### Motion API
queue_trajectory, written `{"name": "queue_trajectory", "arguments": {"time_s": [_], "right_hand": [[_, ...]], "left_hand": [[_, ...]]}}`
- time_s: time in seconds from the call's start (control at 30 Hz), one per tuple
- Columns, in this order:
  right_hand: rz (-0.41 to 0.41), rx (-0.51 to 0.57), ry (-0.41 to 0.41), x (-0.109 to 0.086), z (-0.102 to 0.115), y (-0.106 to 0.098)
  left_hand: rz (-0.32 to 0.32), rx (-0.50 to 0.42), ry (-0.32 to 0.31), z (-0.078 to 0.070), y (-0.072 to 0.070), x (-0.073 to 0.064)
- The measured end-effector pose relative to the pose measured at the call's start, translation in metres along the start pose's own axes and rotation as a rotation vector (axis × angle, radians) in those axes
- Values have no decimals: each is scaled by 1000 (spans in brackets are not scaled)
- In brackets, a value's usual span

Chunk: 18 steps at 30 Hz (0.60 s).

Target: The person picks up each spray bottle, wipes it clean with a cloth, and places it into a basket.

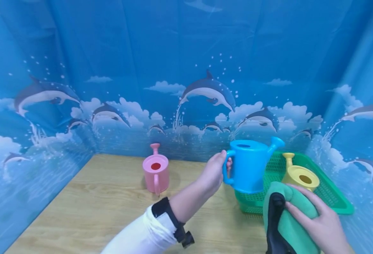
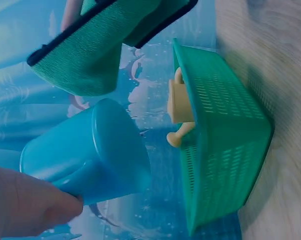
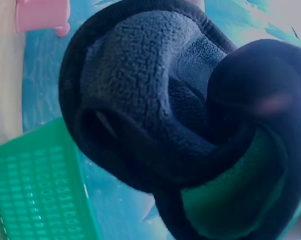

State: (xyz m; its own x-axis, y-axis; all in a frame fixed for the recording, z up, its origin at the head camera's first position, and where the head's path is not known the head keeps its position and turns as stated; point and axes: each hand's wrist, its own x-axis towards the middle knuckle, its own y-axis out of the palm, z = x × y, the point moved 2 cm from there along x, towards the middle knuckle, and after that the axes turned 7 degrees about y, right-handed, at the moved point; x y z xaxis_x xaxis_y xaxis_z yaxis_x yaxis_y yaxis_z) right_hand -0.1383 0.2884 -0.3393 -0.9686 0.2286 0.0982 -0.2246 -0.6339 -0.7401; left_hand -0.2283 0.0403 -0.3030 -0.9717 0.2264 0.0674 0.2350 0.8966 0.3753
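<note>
My left hand (image 1: 214, 173) grips the handle of a blue toy watering can (image 1: 248, 167), held upright above the left part of a green basket (image 1: 343, 201), its spout pointing right. In the left wrist view the can's smooth base (image 2: 121, 147) faces the camera. A folded green cloth with black edging (image 1: 296, 211) is in my right hand (image 1: 324, 222), fingers and thumb pinching it in front of the basket. The right wrist view shows the cloth's dark side (image 3: 135, 75) filling most of the picture. Inside the basket lies a yellow watering can (image 1: 301, 178), tilted.
A pink watering can (image 1: 156, 176) stands on the wooden table (image 1: 88, 204) at the back, left of the basket. Behind and beside the table hangs a blue curtain (image 1: 161, 70) printed with dolphins. My left wrist wears a black strap (image 1: 170, 215) with a small camera.
</note>
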Motion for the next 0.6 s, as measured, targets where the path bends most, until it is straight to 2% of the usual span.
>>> {"name": "queue_trajectory", "arguments": {"time_s": [0.13,0.27,0.43,0.6], "right_hand": [[9,-27,-5,-2,-3,-6],[9,-63,-52,-3,-5,-10],[25,-114,-78,-1,-10,-13],[6,-158,-80,-1,-13,-14]], "left_hand": [[53,-5,-28,5,11,7],[101,12,-60,9,21,16],[185,77,-84,18,31,28],[208,89,-96,32,42,38]]}}
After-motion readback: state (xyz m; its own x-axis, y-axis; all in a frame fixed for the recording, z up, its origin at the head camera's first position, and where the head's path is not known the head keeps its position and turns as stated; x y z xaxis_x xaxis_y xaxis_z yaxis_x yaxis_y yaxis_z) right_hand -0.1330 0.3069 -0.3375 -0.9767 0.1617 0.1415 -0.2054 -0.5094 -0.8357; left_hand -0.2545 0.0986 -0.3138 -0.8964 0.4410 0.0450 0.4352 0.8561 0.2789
